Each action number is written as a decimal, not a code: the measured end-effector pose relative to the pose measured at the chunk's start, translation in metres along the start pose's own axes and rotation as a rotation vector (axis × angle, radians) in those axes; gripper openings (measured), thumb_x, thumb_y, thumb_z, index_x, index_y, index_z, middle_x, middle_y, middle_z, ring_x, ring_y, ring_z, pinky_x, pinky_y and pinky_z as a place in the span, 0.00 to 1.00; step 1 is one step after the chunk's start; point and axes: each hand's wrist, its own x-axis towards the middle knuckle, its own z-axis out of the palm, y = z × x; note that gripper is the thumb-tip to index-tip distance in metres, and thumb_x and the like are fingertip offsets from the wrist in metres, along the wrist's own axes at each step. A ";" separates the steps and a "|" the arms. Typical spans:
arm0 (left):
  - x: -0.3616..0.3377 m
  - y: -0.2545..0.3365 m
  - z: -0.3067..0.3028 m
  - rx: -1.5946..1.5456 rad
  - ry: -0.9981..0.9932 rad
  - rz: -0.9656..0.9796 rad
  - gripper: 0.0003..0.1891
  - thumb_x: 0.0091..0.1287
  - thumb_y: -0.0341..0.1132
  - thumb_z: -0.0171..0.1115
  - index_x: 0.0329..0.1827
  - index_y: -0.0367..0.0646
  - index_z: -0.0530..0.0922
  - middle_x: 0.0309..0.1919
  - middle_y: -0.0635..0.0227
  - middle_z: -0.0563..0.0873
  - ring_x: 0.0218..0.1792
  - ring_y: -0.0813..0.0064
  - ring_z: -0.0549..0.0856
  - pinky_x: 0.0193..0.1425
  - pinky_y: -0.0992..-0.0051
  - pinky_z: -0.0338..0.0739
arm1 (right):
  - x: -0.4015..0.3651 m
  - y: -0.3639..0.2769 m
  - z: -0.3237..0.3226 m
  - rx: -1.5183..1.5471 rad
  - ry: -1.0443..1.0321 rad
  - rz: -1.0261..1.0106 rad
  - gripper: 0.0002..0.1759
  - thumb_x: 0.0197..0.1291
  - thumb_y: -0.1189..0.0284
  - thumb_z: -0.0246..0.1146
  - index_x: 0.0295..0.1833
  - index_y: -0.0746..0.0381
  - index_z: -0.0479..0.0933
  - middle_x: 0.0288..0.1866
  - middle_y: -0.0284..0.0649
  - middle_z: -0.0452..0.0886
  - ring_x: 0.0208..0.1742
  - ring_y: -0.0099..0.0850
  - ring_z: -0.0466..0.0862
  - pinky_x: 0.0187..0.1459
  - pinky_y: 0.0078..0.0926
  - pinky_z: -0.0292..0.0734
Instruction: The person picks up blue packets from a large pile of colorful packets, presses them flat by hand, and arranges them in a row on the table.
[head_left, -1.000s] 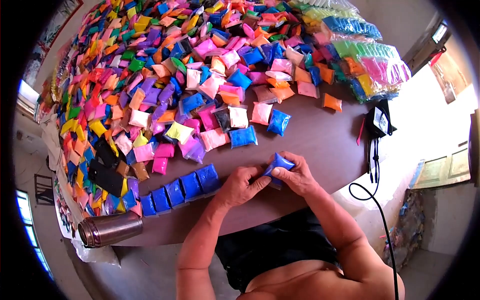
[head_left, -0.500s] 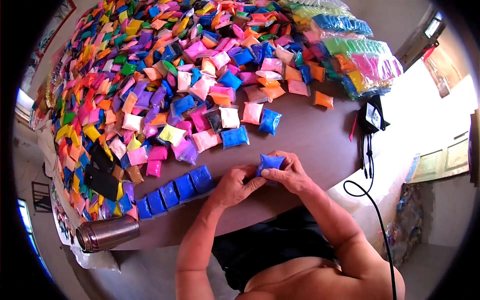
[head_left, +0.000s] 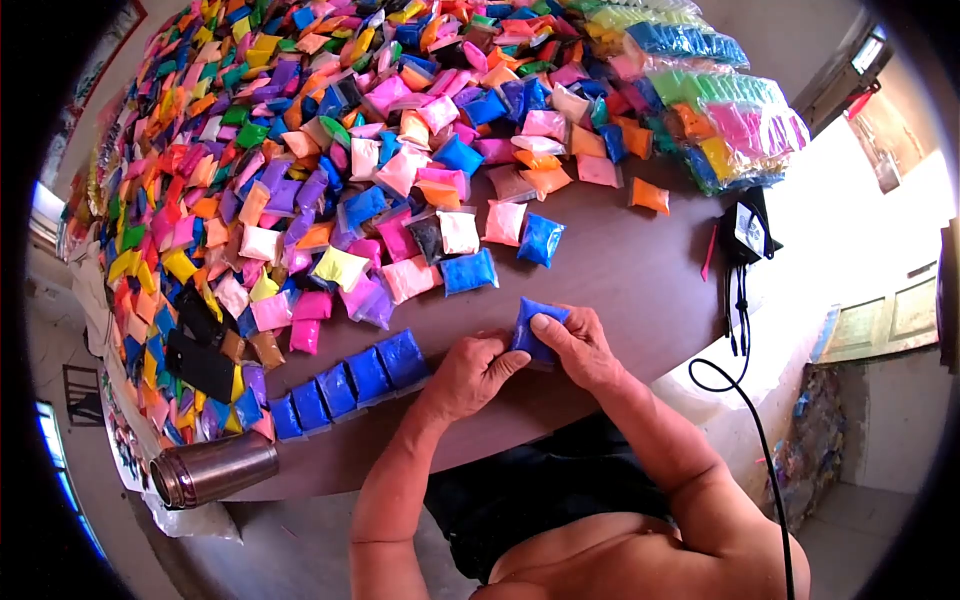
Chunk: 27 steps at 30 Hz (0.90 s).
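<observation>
A small, plump blue packet is held up just above the table in front of me. My right hand grips it from the right, with the thumb pressed on its face. My left hand is closed at the packet's lower left corner, thumb tip against it and fingers curled, partly hidden. Left of my left hand, a row of several blue packets lies side by side along the near part of the table.
A large heap of multicoloured packets covers the table's left and far side. Clear bags of bundled packets lie far right. A metal flask lies near the left edge, by a black phone-like object. A black device trails cables.
My right thumb has moved up from the packet's lower edge onto its upper face. The packet is now tilted more upright, showing more of its front. My left hand has barely moved.
</observation>
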 end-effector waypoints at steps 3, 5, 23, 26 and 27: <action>0.002 -0.006 0.008 -0.118 0.116 0.073 0.12 0.71 0.37 0.59 0.39 0.34 0.77 0.33 0.52 0.83 0.35 0.51 0.82 0.40 0.64 0.75 | -0.001 0.000 0.004 0.058 0.005 0.002 0.16 0.70 0.59 0.60 0.40 0.64 0.77 0.31 0.25 0.74 0.33 0.13 0.70 0.33 0.15 0.68; 0.002 -0.003 0.006 -0.140 0.108 0.020 0.12 0.71 0.37 0.59 0.39 0.34 0.77 0.33 0.51 0.83 0.35 0.51 0.82 0.40 0.64 0.75 | -0.004 -0.007 0.014 -0.042 0.029 -0.087 0.15 0.69 0.61 0.60 0.39 0.64 0.75 0.32 0.26 0.73 0.35 0.15 0.70 0.35 0.16 0.69; 0.002 0.002 0.004 -0.047 0.069 0.079 0.14 0.70 0.39 0.59 0.40 0.33 0.78 0.35 0.51 0.82 0.36 0.50 0.81 0.43 0.63 0.75 | -0.001 -0.002 0.005 -0.003 0.061 -0.008 0.19 0.69 0.56 0.59 0.37 0.62 0.77 0.31 0.24 0.73 0.34 0.14 0.69 0.36 0.16 0.67; 0.001 -0.005 0.007 -0.090 0.068 0.019 0.13 0.70 0.39 0.59 0.39 0.34 0.77 0.33 0.51 0.82 0.35 0.50 0.81 0.41 0.64 0.75 | 0.001 0.004 0.003 0.013 0.066 -0.035 0.19 0.69 0.56 0.59 0.37 0.62 0.77 0.31 0.24 0.73 0.34 0.14 0.69 0.36 0.16 0.67; 0.001 -0.006 0.007 -0.134 0.074 -0.015 0.13 0.70 0.38 0.59 0.38 0.34 0.77 0.32 0.51 0.82 0.35 0.50 0.80 0.40 0.63 0.74 | 0.001 0.005 0.004 0.013 0.073 -0.062 0.19 0.69 0.56 0.59 0.38 0.62 0.77 0.31 0.24 0.73 0.35 0.14 0.69 0.36 0.16 0.67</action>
